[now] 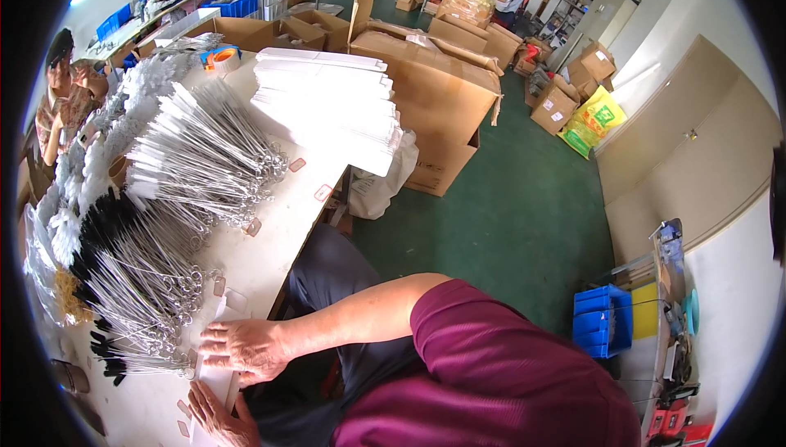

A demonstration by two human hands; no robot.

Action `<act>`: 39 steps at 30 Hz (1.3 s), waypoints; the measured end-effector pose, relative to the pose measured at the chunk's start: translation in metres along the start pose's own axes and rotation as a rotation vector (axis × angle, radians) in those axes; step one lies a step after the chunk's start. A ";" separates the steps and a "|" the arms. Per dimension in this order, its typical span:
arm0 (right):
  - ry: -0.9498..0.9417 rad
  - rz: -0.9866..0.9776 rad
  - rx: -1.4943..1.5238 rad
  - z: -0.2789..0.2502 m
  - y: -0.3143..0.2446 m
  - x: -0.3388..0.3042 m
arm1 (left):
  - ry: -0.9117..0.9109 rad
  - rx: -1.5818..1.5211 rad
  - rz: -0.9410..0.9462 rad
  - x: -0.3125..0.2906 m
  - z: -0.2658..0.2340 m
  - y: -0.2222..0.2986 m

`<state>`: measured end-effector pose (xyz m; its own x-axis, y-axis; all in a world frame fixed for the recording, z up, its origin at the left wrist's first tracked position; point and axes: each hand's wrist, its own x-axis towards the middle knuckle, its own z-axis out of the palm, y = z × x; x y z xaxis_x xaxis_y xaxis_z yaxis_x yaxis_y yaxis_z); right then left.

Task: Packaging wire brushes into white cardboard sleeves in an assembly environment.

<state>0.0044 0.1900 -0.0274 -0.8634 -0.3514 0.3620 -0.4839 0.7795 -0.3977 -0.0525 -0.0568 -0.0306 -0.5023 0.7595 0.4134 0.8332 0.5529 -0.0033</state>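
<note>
On the near edge of the white table (274, 246) lies a long, narrow white paper carton (216, 377). My right hand (246, 350) lies across it, fingers over its top and thumb at the near edge. Lower down, my left hand (219, 416) grips the same carton, fingers over its far side and thumb nearer me. Just beyond my hands are bundles of wire cleaning brushes with looped ends: black-bristled brushes (143, 263) and, farther up the table, white-bristled brushes (205, 140). Part of the carton is hidden under both hands.
A stack of flat white cartons (323, 103) sits at the table's far end, near an orange tape roll (223, 59). Large cardboard boxes (434, 79) stand beyond it. A blue crate (602, 322) is at the right. A person (70, 103) sits across the table.
</note>
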 end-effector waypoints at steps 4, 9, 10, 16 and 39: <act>-0.107 -0.122 -0.084 0.014 -0.015 0.010 | -0.042 0.039 0.020 0.010 -0.015 0.013; -0.090 -0.113 -0.489 0.039 -0.004 0.003 | -0.089 0.139 0.018 0.003 -0.007 0.007; -0.040 -0.110 -0.525 0.047 -0.001 0.003 | -0.095 0.143 0.014 -0.006 -0.008 -0.001; -0.071 0.113 -0.389 -0.006 0.018 -0.031 | -0.073 0.100 -0.125 -0.052 -0.027 -0.038; 0.005 0.094 -0.314 -0.029 -0.009 -0.041 | -0.280 -0.041 -0.163 0.010 -0.009 0.042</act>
<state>0.0485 0.2121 -0.0144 -0.9013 -0.2684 0.3400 -0.3338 0.9306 -0.1502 -0.0202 -0.0295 -0.0182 -0.6689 0.7302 0.1390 0.7426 0.6648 0.0813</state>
